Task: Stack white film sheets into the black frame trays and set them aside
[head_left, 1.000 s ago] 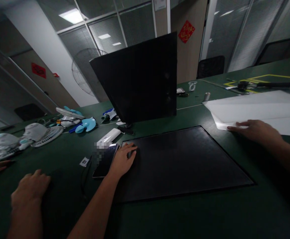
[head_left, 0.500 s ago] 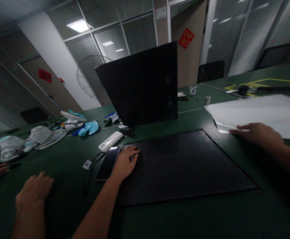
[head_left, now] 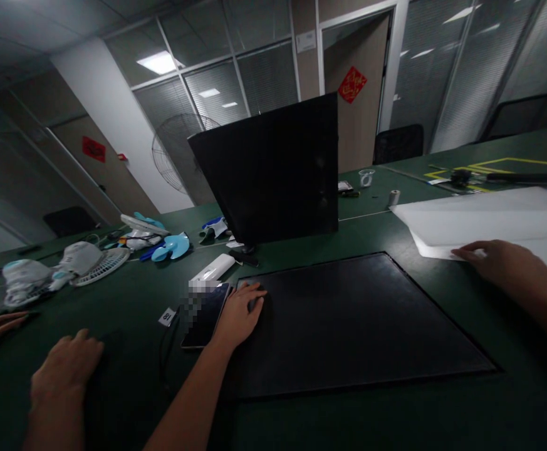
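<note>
My left hand (head_left: 241, 313) lies palm down with its fingers spread over the left corner of a flat black screen panel (head_left: 348, 326). Beside its wrist, a dark phone (head_left: 210, 319) rests on the table, its upper part pixelated. Off to the right, my right hand (head_left: 512, 266) pinches the near left edge of a white sheet (head_left: 480, 216) between thumb and fingers. Whether the sheet is paper or thin foam I cannot tell. An upright monitor (head_left: 273, 175) stands behind the panel.
Another person's hand (head_left: 69, 366) rests at the lower left, and more fingers (head_left: 0, 326) show at the left edge. White fan parts (head_left: 80, 263) and a blue fan blade (head_left: 172, 247) lie at left. A white elongated device (head_left: 214, 268) sits behind the phone. Farther back stands a clear cup (head_left: 366, 178).
The view has shifted slightly. My right fingers have slid a little rightward at the sheet's edge. My left hand keeps its place on the panel. The fingers at the left edge have straightened somewhat.
</note>
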